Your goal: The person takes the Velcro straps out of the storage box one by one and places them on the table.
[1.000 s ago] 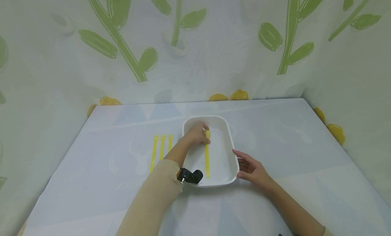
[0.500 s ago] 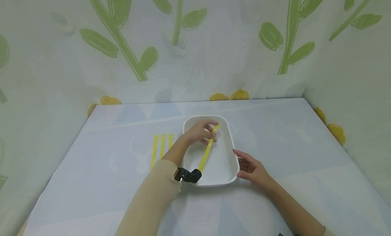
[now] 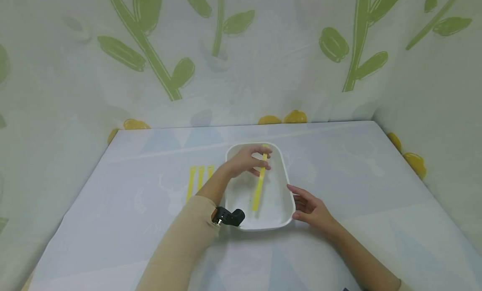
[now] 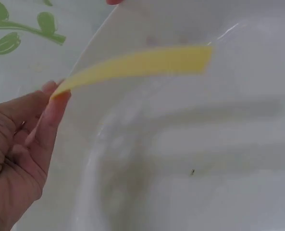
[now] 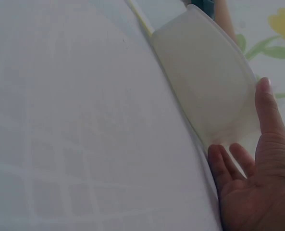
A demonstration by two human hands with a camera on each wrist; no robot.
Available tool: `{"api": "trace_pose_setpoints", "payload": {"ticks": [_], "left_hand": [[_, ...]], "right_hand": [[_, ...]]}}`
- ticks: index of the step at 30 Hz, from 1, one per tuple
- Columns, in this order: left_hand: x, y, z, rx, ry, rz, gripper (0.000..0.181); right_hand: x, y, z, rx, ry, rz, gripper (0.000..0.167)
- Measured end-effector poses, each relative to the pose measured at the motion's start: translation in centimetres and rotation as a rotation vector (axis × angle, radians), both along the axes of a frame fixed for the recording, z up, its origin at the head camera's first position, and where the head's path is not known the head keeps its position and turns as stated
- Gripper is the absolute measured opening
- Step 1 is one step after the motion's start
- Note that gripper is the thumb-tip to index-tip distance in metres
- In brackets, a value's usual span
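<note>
My left hand (image 3: pixel 244 161) pinches a yellow strap (image 3: pixel 259 188) near its upper end, between thumb and fingers. The strap hangs at a slight tilt over the inside of a white rectangular bin (image 3: pixel 275 205). In the left wrist view, the yellow strap (image 4: pixel 147 62) arches out from the fingertips over the bin's white floor and casts a shadow there. At the bin's right side, the right hand (image 3: pixel 314 213) rests its fairly straight fingers against the outer wall. The right wrist view shows its fingertips at the wall (image 5: pixel 200 77) and the thumb at the rim.
Several yellow straps (image 3: pixel 200 178) with slotted heads lie side by side left of the bin, partly hidden by the left forearm. A pale patterned cloth (image 3: pixel 357 178) covers the table. Behind it stands a leaf-printed wall hanging (image 3: pixel 278 73).
The strap lay along the bin's floor a second ago. My left hand has lifted it and moved slightly right and away. The right hand has stayed in place.
</note>
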State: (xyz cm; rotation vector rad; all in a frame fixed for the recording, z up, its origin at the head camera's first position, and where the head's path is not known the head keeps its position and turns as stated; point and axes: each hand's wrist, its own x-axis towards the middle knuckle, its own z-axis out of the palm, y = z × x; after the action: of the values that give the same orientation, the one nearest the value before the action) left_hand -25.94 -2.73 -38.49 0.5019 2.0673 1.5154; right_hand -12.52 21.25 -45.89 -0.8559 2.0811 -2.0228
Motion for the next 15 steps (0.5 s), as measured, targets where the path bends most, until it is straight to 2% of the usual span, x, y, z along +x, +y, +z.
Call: {"api": "trace_pose_setpoints", "payload": {"ticks": [5, 10, 15], "left_hand": [[-0.1, 0.1, 0.8, -0.008, -0.031, 0.037, 0.059], [0.0, -0.4, 1.5, 0.030, -0.044, 0.082, 0.071], [-0.1, -1.0, 2.0, 0.055, -0.054, 0.066, 0.078]], "right_hand": [[0.0, 0.1, 0.0, 0.006, 0.001, 0.003, 0.064], [0.0, 0.1, 0.0, 0.012, 0.003, -0.007, 0.064], [-0.1, 0.1, 0.0, -0.013, 0.017, 0.006, 0.064]]}}
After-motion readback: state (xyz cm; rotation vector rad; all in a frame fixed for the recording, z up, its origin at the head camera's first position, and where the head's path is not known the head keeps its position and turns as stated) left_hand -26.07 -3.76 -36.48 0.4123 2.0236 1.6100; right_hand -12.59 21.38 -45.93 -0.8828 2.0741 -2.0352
